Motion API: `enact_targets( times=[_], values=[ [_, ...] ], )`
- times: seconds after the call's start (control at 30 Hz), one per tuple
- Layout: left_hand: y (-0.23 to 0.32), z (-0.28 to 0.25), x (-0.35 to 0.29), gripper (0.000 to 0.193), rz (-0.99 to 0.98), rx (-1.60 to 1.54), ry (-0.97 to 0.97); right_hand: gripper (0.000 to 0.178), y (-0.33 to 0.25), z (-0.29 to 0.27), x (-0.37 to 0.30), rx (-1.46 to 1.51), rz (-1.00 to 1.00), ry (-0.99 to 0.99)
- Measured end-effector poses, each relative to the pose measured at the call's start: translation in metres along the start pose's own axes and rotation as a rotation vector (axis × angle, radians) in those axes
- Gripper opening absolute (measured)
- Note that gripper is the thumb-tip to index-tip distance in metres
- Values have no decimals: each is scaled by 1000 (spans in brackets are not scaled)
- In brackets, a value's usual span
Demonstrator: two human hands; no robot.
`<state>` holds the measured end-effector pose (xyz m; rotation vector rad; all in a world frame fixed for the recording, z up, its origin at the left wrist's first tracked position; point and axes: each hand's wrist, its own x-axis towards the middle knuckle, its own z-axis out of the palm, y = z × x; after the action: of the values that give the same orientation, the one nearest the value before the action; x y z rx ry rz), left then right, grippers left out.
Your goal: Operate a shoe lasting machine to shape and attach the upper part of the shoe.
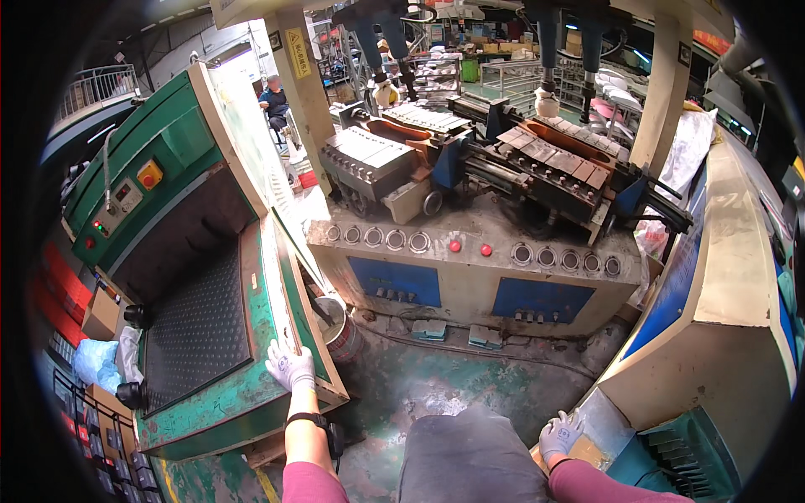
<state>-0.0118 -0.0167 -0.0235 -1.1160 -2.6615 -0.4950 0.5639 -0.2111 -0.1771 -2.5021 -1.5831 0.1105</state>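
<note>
My left hand [290,367], in a white work glove, rests with its fingers stretched out on the worn edge of a green machine [289,293]. A black ribbed mat [197,327] lies on that machine's bed, beyond the hand. To the right, my right hand [561,436], gloved too, lies with fingers apart beside a grey metal plate [604,417]. A teal tray-like part with dark slots [688,453] is near that wrist. Neither hand shows anything held. Ahead stands a beige press machine [470,281] with two red buttons and rows of round dials.
Clamped moulds [553,163] sit atop the press under vertical cylinders [591,46]. A bucket [340,329] stands between the machines. Pale foot pedals [484,337] and a cable lie on the green floor. A seated person [274,102] is far back at left.
</note>
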Motion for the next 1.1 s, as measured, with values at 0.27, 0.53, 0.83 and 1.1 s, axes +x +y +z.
enact_targets(
  times=[0.27,0.53,0.83,1.1],
  values=[
    [0,3,0,68,0,9,4,26,3,3,-1,-2,-4,14],
    [-5,3,2,69,-12,16,4,23,5,10,0,3,-3,20],
    [-3,6,3,71,8,4,27,25,3,6,1,-14,29,-26],
    [-2,4,7,58,13,-88,46,27,10,10,0,-105,44,-81]
  ],
)
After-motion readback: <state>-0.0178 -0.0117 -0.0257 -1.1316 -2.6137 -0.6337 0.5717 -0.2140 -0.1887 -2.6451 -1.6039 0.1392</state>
